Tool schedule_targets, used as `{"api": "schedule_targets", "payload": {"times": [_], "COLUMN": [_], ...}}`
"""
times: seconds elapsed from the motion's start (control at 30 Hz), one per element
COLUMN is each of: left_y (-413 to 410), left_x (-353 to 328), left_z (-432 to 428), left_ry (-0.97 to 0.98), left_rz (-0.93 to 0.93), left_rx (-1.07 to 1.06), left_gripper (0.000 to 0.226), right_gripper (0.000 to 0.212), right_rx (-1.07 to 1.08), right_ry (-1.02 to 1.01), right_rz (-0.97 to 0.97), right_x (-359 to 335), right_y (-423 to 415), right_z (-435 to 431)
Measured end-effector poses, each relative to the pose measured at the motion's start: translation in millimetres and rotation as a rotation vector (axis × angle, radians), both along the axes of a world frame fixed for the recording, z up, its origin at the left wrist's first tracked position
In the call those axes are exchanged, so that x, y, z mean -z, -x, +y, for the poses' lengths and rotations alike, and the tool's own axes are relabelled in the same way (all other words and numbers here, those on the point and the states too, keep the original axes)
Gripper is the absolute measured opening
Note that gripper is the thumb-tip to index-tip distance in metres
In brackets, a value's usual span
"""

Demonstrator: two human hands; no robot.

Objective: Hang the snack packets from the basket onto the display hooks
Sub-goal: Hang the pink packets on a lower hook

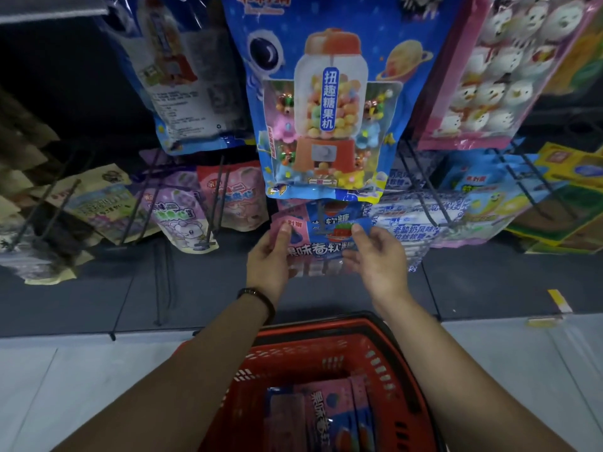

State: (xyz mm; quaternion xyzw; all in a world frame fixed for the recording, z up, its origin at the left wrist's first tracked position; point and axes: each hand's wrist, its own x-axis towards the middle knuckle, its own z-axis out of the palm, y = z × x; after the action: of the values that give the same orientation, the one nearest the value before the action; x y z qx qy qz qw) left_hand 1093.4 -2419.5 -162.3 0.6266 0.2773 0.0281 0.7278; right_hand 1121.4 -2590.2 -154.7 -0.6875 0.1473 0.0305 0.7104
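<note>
Left hand (270, 256) and right hand (375, 256) each pinch an upper corner of the snack packet (321, 247), spread flat just below the gumball bag (326, 109), apparently to align its hole with the hook (321, 220). The basket (326, 332), further below, holds more.

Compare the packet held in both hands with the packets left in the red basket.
The held packet is raised to the display hooks, pinched by the left hand and right hand; the basket packets lie untouched in the red basket. The held packet's lettering runs across; the basket packets' runs downward. Both are pink and blue.
</note>
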Motion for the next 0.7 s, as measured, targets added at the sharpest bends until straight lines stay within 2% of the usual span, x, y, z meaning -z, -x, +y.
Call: {"api": "schedule_targets", "payload": {"times": [0.07,0.17,0.37,0.43,0.53,0.57,0.63,0.7], "left_y": [-3,-2,-10,-15,-24,-26,-30,-33], "left_x": [1,8,12,11,13,12,11,11], "left_z": [-2,-3,-6,-8,-7,-8,-10,-10], "left_ry": [0.000,0.000,-0.005,-0.027,-0.045,-0.040,-0.064,-0.070], "left_rz": [-0.014,-0.029,0.035,0.049,0.051,0.048,0.067,0.066], "left_rx": [-0.026,-0.038,-0.054,-0.067,-0.099,-0.113,-0.136,-0.146], "left_gripper": [0.032,0.030,0.023,0.029,0.026,0.031,0.060,0.064], "right_gripper": [0.025,0.031,0.014,0.012,0.030,0.034,0.035,0.032], "right_rx": [0.025,0.037,0.035,0.023,0.008,0.019,0.022,-0.034], "right_ry": [-0.004,-0.015,0.026,0.060,0.169,0.191,0.198,0.246], "right_rz": [-0.022,-0.022,-0.045,-0.078,-0.093,-0.077,-0.035,-0.013], "right_x": [-2,-2,2,5,4,5,7,8], "right_y": [0,-1,-2,-2,7,10,13,16], "right_z": [1,0,2,3,6,6,8,11]}}
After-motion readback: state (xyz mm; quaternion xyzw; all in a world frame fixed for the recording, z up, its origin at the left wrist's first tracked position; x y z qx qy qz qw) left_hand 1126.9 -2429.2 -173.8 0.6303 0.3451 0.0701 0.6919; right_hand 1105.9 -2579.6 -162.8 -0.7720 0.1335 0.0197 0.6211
